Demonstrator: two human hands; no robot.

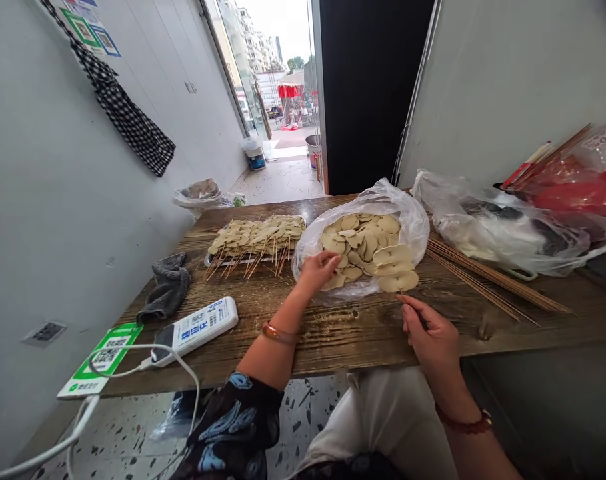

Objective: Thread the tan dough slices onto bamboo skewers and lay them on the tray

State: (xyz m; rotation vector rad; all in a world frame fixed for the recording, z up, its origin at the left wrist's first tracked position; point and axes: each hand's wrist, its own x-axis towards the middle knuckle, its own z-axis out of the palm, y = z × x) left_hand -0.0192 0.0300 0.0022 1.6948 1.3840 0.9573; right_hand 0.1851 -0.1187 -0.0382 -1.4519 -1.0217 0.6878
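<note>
My left hand [319, 272] reaches over the near left edge of a clear plastic bag [413, 220]. Its thumb and fingers are pinched at the edge of a thin beige slice, partly hidden by the fingers. Many loose beige slices [365, 233] lie heaped in the open bag. In my right hand [429, 330] is the lower end of a wooden skewer [401, 296], pointing away from me. Threaded on it are several oval beige slices [397, 281], held at the bag's near right side.
Left of the bag, a tray [211, 259] carries many filled skewers. Bare skewers [493, 280] and crumpled plastic bags [507, 227] lie right. A grey cloth [167, 287], a white power bank [197, 328] with a cable, and a green QR card [105, 357] occupy the wooden table's left side.
</note>
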